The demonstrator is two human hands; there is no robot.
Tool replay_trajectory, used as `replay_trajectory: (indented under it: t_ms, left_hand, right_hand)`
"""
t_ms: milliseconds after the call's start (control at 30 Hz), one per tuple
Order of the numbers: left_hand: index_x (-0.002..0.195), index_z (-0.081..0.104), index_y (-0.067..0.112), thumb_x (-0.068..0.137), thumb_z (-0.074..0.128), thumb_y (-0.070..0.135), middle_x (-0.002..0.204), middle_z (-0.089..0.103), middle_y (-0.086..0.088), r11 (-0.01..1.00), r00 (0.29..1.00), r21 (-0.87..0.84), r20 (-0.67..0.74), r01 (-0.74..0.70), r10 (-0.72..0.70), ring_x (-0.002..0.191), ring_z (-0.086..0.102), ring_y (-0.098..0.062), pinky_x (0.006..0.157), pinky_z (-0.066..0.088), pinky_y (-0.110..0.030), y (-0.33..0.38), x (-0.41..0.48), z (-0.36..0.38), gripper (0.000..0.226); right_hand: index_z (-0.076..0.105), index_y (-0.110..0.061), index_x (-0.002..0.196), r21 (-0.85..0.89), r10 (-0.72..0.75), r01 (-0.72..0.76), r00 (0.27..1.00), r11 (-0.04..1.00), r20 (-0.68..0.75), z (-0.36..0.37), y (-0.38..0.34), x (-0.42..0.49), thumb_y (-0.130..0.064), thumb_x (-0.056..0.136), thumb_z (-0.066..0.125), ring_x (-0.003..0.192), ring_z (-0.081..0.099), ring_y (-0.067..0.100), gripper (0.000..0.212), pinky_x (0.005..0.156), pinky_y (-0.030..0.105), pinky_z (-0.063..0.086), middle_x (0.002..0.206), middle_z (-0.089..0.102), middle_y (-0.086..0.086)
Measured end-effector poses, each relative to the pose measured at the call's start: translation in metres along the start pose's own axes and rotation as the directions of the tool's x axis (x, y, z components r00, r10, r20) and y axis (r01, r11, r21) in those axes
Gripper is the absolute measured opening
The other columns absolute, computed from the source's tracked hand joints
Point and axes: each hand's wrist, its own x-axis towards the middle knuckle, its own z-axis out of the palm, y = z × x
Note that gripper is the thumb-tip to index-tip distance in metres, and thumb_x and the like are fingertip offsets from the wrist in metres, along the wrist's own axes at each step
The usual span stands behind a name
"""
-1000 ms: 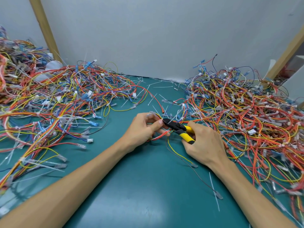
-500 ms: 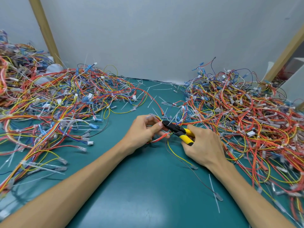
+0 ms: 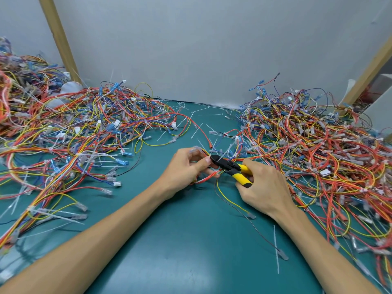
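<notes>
Head view: at the middle of a green surface [image 3: 191,240], the left hand [image 3: 186,168] pinches a small wire bundle [image 3: 209,177]. The right hand [image 3: 265,187] grips yellow-handled cutters [image 3: 231,169], their black tip beside the left thumb. Tangled wire heaps [image 3: 74,128] lie on both sides.

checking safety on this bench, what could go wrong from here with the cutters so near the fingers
1. The yellow-handled black cutters, gripped by the right hand, have their tip right beside the thumb of the left hand; a squeeze might nip it.
2. The bundle of thin orange and yellow wires that the left hand pinches is tightly packed, so the blades could sever an unintended wire.
</notes>
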Motion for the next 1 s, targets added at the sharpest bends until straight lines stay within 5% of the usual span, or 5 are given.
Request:
replay_trajectory:
  t_ms: [233, 733, 867, 1000]
  left_hand:
    - [0.084, 0.059, 0.008, 0.099, 0.049, 0.003, 0.084, 0.072, 0.003, 1.0, 1.0, -0.003, 0.003, -0.005, 0.005, 0.068, 0.072, -0.01, 0.056, 0.04, -0.019, 0.0013, -0.0005, -0.0002, 0.018]
    - [0.087, 0.059, 0.005, 0.1, 0.049, 0.005, 0.077, 0.074, 0.009, 1.0, 1.0, 0.017, 0.016, 0.015, -0.015, 0.069, 0.072, -0.008, 0.058, 0.034, -0.031, 0.002, -0.0017, -0.0009, 0.016]
    - [0.086, 0.059, 0.006, 0.099, 0.049, 0.004, 0.077, 0.074, 0.007, 1.0, 1.0, 0.001, 0.017, 0.017, -0.017, 0.07, 0.073, -0.011, 0.071, 0.036, -0.041, 0.001, -0.0017, -0.0016, 0.017]
    - [0.085, 0.059, 0.005, 0.099, 0.05, 0.003, 0.079, 0.073, 0.004, 1.0, 1.0, -0.008, 0.023, 0.016, -0.016, 0.069, 0.073, -0.012, 0.071, 0.04, -0.033, 0.0001, -0.0014, -0.001, 0.017]
  right_hand:
    - [0.047, -0.023, 0.075, 0.019, 0.001, -0.001, 1.0, 1.0, -0.016, -0.0011, 0.0001, -0.0009, -0.045, 0.069, 0.052, 0.063, 0.05, 0.023, 0.023, 0.053, 0.031, 0.041, 0.061, 0.048, -0.01]
    - [0.05, -0.026, 0.079, 0.028, 0.022, -0.023, 0.999, 0.999, 0.034, -0.0039, 0.0003, -0.0009, -0.034, 0.074, 0.068, 0.065, 0.052, 0.019, 0.02, 0.055, 0.029, 0.038, 0.064, 0.05, -0.013]
    - [0.048, -0.025, 0.078, 0.014, 0.024, -0.024, 0.998, 1.0, 0.052, -0.0039, 0.0, -0.0008, -0.035, 0.074, 0.066, 0.065, 0.051, 0.02, 0.021, 0.054, 0.03, 0.039, 0.065, 0.051, -0.011]
    - [0.041, -0.021, 0.07, -0.015, 0.03, -0.029, 0.999, 0.999, 0.046, -0.0023, 0.0003, -0.0001, -0.041, 0.07, 0.056, 0.059, 0.049, 0.027, 0.025, 0.053, 0.033, 0.043, 0.056, 0.048, -0.005]
